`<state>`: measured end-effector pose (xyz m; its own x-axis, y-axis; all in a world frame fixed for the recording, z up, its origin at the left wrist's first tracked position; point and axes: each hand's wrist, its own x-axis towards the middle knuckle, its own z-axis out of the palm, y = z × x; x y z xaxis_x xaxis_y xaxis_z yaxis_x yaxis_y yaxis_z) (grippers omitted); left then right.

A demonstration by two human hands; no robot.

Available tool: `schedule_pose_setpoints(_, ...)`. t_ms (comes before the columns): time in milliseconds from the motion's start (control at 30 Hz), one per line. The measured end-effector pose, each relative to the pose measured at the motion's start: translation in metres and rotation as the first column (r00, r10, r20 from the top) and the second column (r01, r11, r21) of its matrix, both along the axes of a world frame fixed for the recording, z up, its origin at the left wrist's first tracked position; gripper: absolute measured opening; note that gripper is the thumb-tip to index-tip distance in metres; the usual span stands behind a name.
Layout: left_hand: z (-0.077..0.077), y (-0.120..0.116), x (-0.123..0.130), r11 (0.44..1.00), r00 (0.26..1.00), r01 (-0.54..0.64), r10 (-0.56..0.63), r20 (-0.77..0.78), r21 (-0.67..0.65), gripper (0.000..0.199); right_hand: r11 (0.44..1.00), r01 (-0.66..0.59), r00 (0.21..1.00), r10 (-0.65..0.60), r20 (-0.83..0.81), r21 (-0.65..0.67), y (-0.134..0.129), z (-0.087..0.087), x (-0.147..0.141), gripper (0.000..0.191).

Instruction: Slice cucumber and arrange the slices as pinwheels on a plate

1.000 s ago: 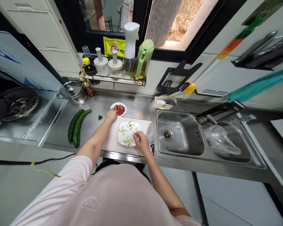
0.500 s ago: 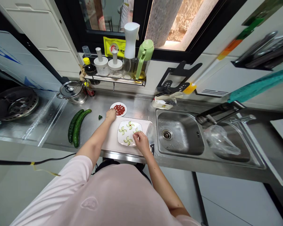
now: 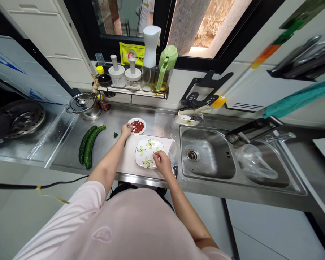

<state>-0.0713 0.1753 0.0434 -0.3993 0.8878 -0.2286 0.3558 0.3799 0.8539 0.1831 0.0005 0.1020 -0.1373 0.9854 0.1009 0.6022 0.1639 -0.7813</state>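
My left hand (image 3: pixel 126 130) is at the left rim of a small white plate (image 3: pixel 138 133) of chopped red pieces (image 3: pixel 138 126). Its fingers are drawn together, and I cannot make out anything between them. My right hand (image 3: pixel 163 163) hovers at the right side of a larger white plate (image 3: pixel 138 157), thumb and fingertips pinched; whatever they hold is too small to tell. Thin green slices (image 3: pixel 147 162) lie on this plate in pinwheel shapes, the top one with a red dot at its centre. A pale cutting board (image 3: pixel 126 164) lies under the plate.
Two cucumbers (image 3: pixel 89 148) and a small green end piece (image 3: pixel 115 134) lie on the steel counter to the left. Behind them stands a lidded pot (image 3: pixel 84 107). A sink (image 3: pixel 208 153) is on the right, and a knife handle (image 3: pixel 175 170) shows beside the board.
My left hand has drawn slightly back and up at the small plate's left rim, its fingers showing more. My right hand has stayed at the larger plate.
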Motion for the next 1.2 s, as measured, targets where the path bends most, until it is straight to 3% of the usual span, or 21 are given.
schedule_pose_setpoints(100, 0.002, -0.003, 0.007, 0.993, 0.928, -0.115, 0.104, 0.358, 0.010, 0.006, 1.000, 0.001, 1.000, -0.001, 0.001, 0.003, 0.000, -0.001, -0.001, 0.021)
schedule_pose_setpoints(167, 0.007, -0.007, 0.011, 0.990, 0.859, -0.140, 0.126, 0.495, -0.008, 0.010, 1.000, 0.001, 1.000, -0.001, 0.005, 0.006, 0.001, -0.001, -0.001, 0.021)
schedule_pose_setpoints(400, 0.029, -0.027, 0.021, 0.987, 0.618, -0.163, 0.103, 0.780, -0.001, 0.008, 1.000, 0.007, 1.000, -0.007, 0.009, 0.016, 0.004, -0.003, -0.003, 0.020)
schedule_pose_setpoints(500, 0.036, -0.035, 0.025, 0.988, 0.562, -0.144, 0.043, 0.826, 0.047, 0.007, 1.000, 0.001, 1.000, -0.001, 0.005, 0.018, 0.006, -0.002, -0.003, 0.020)
schedule_pose_setpoints(767, 0.075, -0.072, 0.044, 0.979, 0.575, -0.004, -0.163, 0.802, 0.202, 0.033, 0.998, -0.021, 0.999, 0.024, -0.043, 0.054, 0.022, 0.018, -0.007, 0.019)
schedule_pose_setpoints(967, 0.107, -0.098, 0.061, 0.933, 0.724, 0.118, -0.315, 0.614, 0.339, 0.040, 0.992, -0.029, 0.996, 0.039, -0.085, 0.124, 0.039, 0.048, -0.008, 0.020)
schedule_pose_setpoints(1200, 0.125, -0.111, 0.076, 0.859, 0.782, 0.231, -0.444, 0.437, 0.458, 0.036, 0.975, -0.078, 0.996, 0.087, -0.032, 0.206, 0.051, 0.078, -0.011, 0.020)
